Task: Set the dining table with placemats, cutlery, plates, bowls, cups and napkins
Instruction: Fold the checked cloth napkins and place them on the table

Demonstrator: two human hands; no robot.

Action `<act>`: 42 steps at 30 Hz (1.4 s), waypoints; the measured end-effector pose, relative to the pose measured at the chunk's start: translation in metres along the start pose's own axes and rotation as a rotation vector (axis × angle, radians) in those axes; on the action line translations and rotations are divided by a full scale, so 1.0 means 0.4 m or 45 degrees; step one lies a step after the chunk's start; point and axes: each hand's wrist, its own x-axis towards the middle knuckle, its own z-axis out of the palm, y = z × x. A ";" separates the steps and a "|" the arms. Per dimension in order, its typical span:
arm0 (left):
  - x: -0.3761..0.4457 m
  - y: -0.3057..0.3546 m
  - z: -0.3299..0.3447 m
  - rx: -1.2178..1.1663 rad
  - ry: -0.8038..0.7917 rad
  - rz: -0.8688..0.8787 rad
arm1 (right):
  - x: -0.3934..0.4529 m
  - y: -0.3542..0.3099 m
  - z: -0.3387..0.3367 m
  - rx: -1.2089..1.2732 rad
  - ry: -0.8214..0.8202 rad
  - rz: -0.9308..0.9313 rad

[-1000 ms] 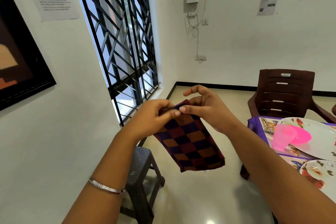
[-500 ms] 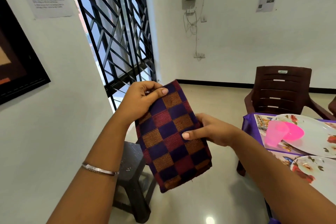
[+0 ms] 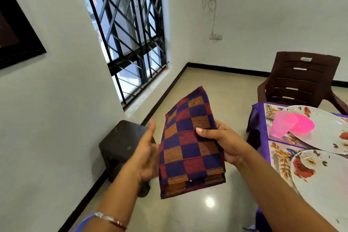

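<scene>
The right hand (image 3: 224,143) pinches the folded napkin (image 3: 190,143), thumb on top, keeping its layers together; the left hand (image 3: 148,149), fingers straight, holds nothing beside this grip.

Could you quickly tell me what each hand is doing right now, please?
Left hand: open, fingers straight, beside the napkin's left edge; contact cannot be told.
Right hand: holding the folded napkin, thumb on top.

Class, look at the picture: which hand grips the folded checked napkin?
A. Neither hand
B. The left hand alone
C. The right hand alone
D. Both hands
C: the right hand pinches the napkin with its thumb on top, while the left hand is flat and open beside it.
</scene>
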 end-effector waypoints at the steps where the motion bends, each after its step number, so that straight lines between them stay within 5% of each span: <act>1: 0.006 -0.040 -0.007 -0.098 -0.015 -0.014 | -0.001 0.019 -0.005 0.025 0.023 0.027; 4: 0.013 -0.091 -0.026 -0.234 -0.076 0.078 | -0.011 0.065 -0.011 0.025 0.126 0.095; 10: 0.007 -0.091 -0.075 0.318 0.182 0.266 | -0.032 0.162 -0.025 -0.141 0.179 0.195; 21: -0.023 -0.145 -0.120 0.616 0.413 0.375 | -0.046 0.256 -0.036 -0.206 0.244 0.221; 29: -0.028 -0.121 -0.104 0.298 0.230 0.521 | -0.047 0.224 -0.036 -0.056 0.209 0.001; 42: -0.032 -0.115 -0.086 0.117 0.124 0.412 | -0.073 0.194 -0.059 -0.153 0.117 -0.089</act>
